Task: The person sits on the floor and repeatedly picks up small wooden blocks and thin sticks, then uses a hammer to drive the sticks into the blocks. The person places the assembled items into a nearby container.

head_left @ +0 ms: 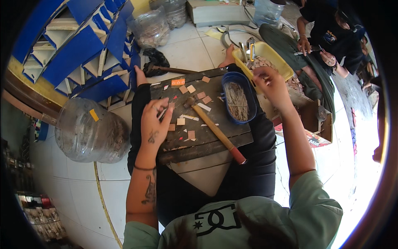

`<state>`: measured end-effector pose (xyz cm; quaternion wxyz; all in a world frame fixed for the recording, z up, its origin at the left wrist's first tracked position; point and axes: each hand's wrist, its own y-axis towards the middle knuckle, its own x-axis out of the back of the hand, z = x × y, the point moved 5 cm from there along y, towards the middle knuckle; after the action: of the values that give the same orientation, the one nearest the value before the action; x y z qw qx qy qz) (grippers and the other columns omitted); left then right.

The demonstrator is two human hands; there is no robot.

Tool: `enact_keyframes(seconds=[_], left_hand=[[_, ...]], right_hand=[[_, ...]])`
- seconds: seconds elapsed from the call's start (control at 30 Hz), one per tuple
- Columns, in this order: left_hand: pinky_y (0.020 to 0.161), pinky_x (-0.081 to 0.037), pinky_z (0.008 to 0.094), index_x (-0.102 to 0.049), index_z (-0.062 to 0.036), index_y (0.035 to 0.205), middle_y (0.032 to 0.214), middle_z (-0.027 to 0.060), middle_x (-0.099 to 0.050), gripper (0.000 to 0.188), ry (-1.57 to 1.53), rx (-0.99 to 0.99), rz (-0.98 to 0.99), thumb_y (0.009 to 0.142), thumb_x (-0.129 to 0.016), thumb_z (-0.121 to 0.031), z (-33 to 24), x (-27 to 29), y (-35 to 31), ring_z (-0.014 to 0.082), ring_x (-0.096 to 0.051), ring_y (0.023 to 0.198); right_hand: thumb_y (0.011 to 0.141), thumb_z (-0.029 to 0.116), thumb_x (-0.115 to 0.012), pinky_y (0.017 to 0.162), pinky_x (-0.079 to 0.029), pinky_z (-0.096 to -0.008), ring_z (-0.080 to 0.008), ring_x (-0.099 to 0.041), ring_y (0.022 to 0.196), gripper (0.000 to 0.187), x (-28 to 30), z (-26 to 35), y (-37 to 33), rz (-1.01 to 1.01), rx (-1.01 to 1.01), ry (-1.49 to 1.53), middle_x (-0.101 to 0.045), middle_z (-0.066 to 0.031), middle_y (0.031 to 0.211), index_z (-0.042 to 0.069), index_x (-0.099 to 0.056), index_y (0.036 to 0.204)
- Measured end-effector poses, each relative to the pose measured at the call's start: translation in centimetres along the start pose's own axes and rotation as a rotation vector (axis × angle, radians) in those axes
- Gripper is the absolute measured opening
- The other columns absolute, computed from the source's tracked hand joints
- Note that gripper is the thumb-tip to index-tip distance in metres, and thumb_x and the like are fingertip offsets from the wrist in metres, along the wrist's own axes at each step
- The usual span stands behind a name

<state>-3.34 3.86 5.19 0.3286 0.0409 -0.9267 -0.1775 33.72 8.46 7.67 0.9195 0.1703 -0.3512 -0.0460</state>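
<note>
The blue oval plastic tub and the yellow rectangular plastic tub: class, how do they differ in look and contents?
The blue oval plastic tub has a rounded outline; the yellow rectangular plastic tub has straighter sides. The blue tub holds thin, needle-like pieces, while the yellow tub holds small, flat, brownish pieces. Both are open-topped containers.

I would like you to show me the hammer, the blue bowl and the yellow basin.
Hammer point(213, 128): head view, on its handle.
Blue bowl point(235, 77): head view, on its far inner wall.
Yellow basin point(278, 57): head view, on its inner wall.
</note>
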Motion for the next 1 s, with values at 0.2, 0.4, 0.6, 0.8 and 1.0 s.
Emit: enact_keyframes(seconds=[0.2, 0.4, 0.6, 0.8, 1.0], left_hand=[[0.087, -0.047, 0.0403, -0.069, -0.0022, 0.105, 0.103, 0.0111, -0.064, 0.031, 0.401, -0.261, -0.046, 0.080, -0.073, -0.021, 0.9, -3.3, 5.5, 0.0309, -0.057, 0.101], [0.085, -0.048, 0.0392, -0.070, -0.0050, 0.092, 0.096, 0.0092, -0.067, 0.022, 0.409, -0.158, 0.075, 0.079, -0.075, -0.021, 2.1, -5.2, 7.3, 0.0290, -0.060, 0.097], [0.077, -0.052, 0.0302, -0.066, 0.0006, 0.092, 0.087, 0.0115, -0.070, 0.013, 0.027, 0.021, 0.079, 0.081, -0.072, -0.004, 3.4, -1.2, 6.0, 0.0185, -0.068, 0.083], [0.072, -0.052, 0.0319, -0.067, 0.0000, 0.088, 0.083, 0.0111, -0.070, 0.012, -0.133, -0.044, -0.045, 0.080, -0.072, -0.007, 0.2, 1.3, 0.9, 0.0210, -0.067, 0.077], [0.084, -0.044, 0.0377, -0.068, -0.0082, 0.087, 0.084, 0.0031, -0.068, 0.013, -0.063, -0.156, -0.025, 0.076, -0.075, -0.007, -3.1, -2.0, -4.3, 0.0231, -0.062, 0.081]], right_hand=[[0.078, 0.018, -0.069, 0.082, -0.048, -0.0395, -0.0258, -0.067, 0.086, 0.014, -6.6, 6.6, -2.1, 0.539, 0.203, -0.941, -0.069, -0.0102, 0.087, 0.005, -0.069, 0.085], [0.081, 0.015, -0.065, 0.086, -0.043, -0.0390, -0.0228, -0.069, 0.085, 0.008, -9.9, 6.2, -2.2, 0.517, 0.203, -1.117, -0.072, -0.0077, 0.086, 0.012, -0.072, 0.084], [0.079, 0.014, -0.066, 0.077, -0.052, -0.0436, -0.0322, -0.069, 0.080, 0.010, -8.1, 6.5, -1.6, 0.391, 0.019, -0.821, -0.071, -0.0135, 0.079, 0.004, -0.070, 0.079], [0.079, 0.012, -0.070, 0.068, -0.053, -0.0329, -0.0212, -0.067, 0.069, 0.009, -4.5, 7.1, -0.9, 0.265, -0.070, -0.297, -0.069, -0.0100, 0.074, 0.003, -0.068, 0.079], [0.092, 0.007, -0.065, 0.064, -0.046, -0.0189, -0.0060, -0.061, 0.072, 0.006, -6.8, 9.8, -3.9, 0.316, -0.125, 0.721, -0.067, -0.0012, 0.084, 0.003, -0.063, 0.096]])
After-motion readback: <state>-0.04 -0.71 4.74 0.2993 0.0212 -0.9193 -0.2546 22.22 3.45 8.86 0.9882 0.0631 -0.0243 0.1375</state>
